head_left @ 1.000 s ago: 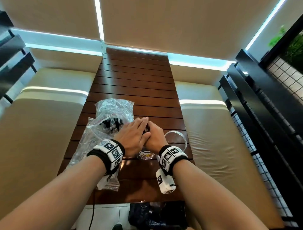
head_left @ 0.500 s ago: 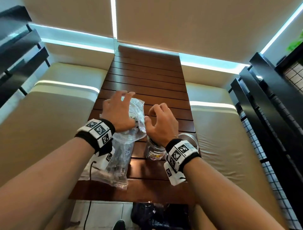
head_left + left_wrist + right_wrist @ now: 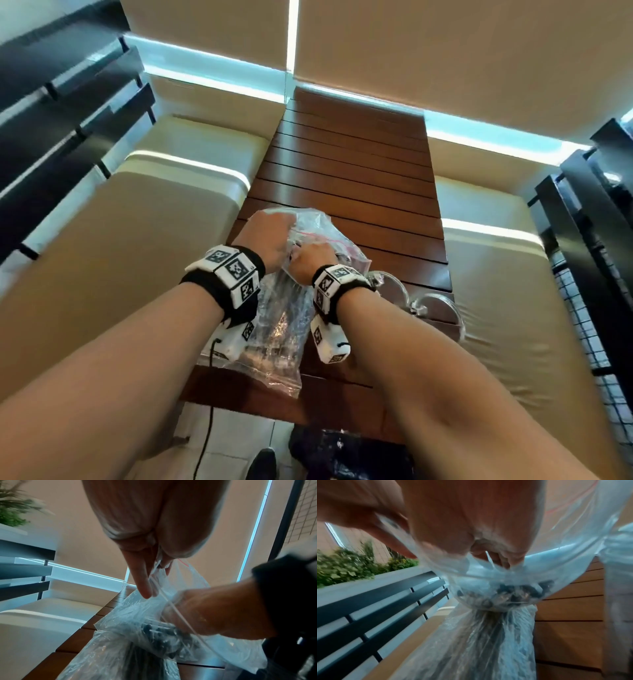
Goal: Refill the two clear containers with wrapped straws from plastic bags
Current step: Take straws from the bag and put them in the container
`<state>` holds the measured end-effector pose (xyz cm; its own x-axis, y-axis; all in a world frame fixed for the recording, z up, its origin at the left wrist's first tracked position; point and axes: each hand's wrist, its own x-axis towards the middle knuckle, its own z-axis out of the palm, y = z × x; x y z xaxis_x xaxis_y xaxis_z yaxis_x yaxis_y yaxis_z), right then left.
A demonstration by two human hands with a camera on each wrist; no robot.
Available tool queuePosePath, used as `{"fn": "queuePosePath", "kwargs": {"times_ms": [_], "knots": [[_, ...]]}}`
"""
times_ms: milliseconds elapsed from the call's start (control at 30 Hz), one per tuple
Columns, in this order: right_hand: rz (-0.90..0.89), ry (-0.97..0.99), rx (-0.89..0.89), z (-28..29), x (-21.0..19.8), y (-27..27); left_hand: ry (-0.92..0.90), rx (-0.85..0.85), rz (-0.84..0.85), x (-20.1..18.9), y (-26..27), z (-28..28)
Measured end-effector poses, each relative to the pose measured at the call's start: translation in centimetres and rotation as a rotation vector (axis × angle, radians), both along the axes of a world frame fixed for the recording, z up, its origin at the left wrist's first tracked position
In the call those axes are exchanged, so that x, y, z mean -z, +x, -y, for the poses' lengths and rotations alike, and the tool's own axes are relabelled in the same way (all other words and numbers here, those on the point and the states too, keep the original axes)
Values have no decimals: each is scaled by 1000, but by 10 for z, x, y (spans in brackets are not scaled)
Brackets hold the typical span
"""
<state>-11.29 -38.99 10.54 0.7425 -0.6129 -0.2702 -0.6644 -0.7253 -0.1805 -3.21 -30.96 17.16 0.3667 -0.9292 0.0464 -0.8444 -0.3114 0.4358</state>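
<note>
My left hand (image 3: 265, 238) pinches the plastic bag (image 3: 281, 329) mouth open; my right hand (image 3: 310, 262) grasps black wrapped straws (image 3: 159, 635) inside

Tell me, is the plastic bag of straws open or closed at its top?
Open. The left hand pinches the plastic bag rim, and the right hand reaches inside toward the dark straws.

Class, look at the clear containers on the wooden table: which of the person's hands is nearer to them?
Right. The right hand grips the plastic bag just beside the clear containers; the left hand pinches the bag's mouth on the far side from them.
</note>
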Motion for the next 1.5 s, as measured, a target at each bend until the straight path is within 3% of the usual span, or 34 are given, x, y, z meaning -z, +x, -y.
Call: {"fn": "queuePosePath", "kwargs": {"times_ms": [100, 267, 600, 733, 833, 900, 1000, 1267, 1500], "knots": [[-129, 63, 10, 11, 6, 9, 19, 11, -19, 4, 3, -5], [-118, 108, 158, 22, 24, 17, 71, -18, -24, 25, 13, -9], [-165, 240, 289, 21, 15, 22, 80, -35, -77, 29, 15, 0], [-62, 297, 246, 21, 14, 25, 77, -43, -118, 29, 11, 6], [30, 351, 247, 40, 41, 34, 19, -39, -82, 25, 8, 6], [30, 388, 242, 28, 14, 32, 0, -49, -90, 23, 9, 5], [-70, 352, 181, 19, -4, 22, 27, -47, -113, 25, 11, 1], [-207, 320, 126, 15, 13, 29, 51, -84, -97, 30, 15, 0], [-81, 69, 27, 13, -1, 19, 71, -106, -105, 32, 20, 8]]}}
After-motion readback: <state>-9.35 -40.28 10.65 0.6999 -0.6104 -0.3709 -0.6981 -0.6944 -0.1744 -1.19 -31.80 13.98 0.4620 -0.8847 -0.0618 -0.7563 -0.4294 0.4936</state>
